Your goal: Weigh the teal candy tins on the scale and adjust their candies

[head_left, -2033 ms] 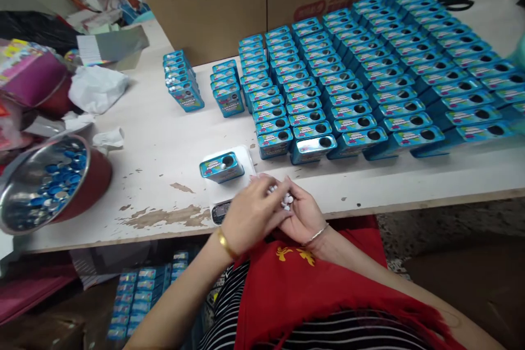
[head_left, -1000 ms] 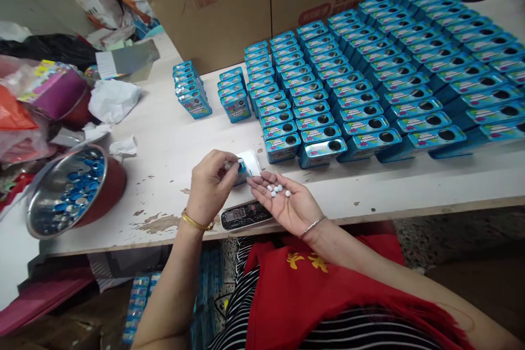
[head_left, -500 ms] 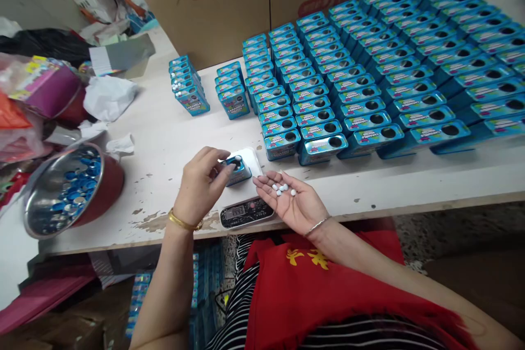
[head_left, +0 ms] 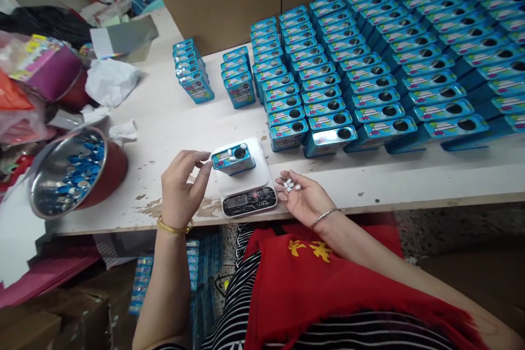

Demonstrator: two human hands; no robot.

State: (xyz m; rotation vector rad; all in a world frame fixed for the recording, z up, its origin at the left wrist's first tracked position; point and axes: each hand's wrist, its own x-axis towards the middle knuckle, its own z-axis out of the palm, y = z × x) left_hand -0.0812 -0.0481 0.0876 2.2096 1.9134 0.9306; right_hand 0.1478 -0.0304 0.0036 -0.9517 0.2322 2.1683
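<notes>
White candies [head_left: 289,185] lay in the cupped, upturned palm of the right hand [head_left: 304,199], fingers open, at the near table [head_left: 410,180] edge. Just beside it a small scale [head_left: 247,188] carried one blue tin [head_left: 233,158], a white piece resting by its round hole. The left hand [head_left: 181,189] hovered left of that tin, fingers loosely curled and holding nothing. Farther back stood rows of tins [head_left: 369,65]; a metal bowl [head_left: 69,178] of blue caps sat left.

table [head_left: 164,120] | scale [head_left: 246,188] | tins [head_left: 369,65] | bowl [head_left: 69,178] | paper [head_left: 109,81]
</notes>
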